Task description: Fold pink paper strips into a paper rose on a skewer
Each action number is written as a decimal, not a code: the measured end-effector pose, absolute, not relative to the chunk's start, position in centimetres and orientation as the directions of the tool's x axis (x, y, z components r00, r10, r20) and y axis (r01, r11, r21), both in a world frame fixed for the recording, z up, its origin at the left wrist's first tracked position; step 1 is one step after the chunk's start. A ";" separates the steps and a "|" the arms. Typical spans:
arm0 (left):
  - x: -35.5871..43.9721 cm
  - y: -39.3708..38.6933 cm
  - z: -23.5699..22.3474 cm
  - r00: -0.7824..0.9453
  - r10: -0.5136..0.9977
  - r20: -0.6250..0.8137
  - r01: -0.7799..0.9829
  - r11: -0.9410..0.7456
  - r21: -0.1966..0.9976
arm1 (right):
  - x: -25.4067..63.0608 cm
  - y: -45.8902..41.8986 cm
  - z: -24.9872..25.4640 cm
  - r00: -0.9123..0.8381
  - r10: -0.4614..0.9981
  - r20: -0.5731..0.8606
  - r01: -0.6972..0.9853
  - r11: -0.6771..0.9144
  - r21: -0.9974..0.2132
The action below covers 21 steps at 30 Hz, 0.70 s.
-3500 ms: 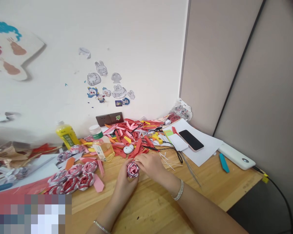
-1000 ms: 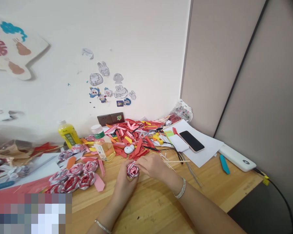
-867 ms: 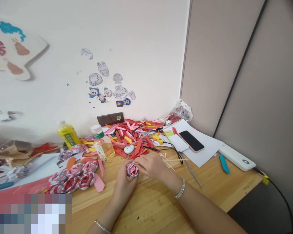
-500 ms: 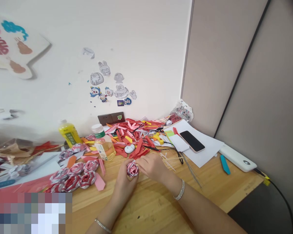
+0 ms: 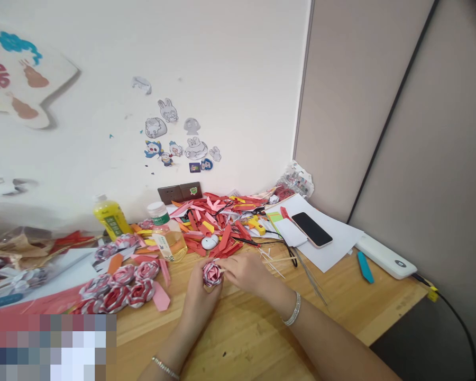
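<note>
A pink and white paper rose (image 5: 212, 274) is held over the table's front part. My left hand (image 5: 201, 296) is closed around its lower side and left edge. My right hand (image 5: 244, 272) pinches the rose's right edge between thumb and forefinger; the exact spot under the fingertips is hidden. To the left lie several finished-looking paper roses (image 5: 117, 299) in pink, red and white, with a pink paper strip (image 5: 161, 297) beside them. Behind my hands spreads a heap of red and pink folded paper strips (image 5: 222, 233).
A yellow glue gun (image 5: 256, 225), a white earbud case (image 5: 210, 242), a clear bottle (image 5: 172, 243) and a yellow drink bottle (image 5: 111, 217) stand or lie behind. Rightward are a phone (image 5: 312, 229), white paper (image 5: 333, 248), a white power strip (image 5: 386, 257) and thin wires (image 5: 311, 278).
The rose has turned slightly and shifted a little left in the picture, in my left hand. My right fingers stay at its right edge. The whole view has drifted slightly.
</note>
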<state>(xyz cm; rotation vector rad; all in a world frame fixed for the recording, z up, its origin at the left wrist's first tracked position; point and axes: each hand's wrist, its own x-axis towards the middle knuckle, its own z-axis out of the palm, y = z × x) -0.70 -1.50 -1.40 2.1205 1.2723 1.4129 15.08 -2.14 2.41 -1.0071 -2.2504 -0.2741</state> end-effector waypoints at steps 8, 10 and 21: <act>-0.6 -1.4 -1.6 0.134 0.784 0.606 0.496 -0.582 0.644 | 14.9 -2.2 2.6 -0.480 0.637 0.604 0.769 0.636 -0.060; -0.6 -1.4 -1.6 0.127 0.787 0.603 0.489 -0.579 0.653 | 15.0 -2.3 2.7 -0.486 0.623 0.613 0.766 0.642 -0.044; -0.6 -1.7 -1.4 0.097 0.831 0.547 0.385 -0.538 0.750 | 15.0 -2.7 3.1 -0.425 0.599 0.678 0.785 0.617 -0.052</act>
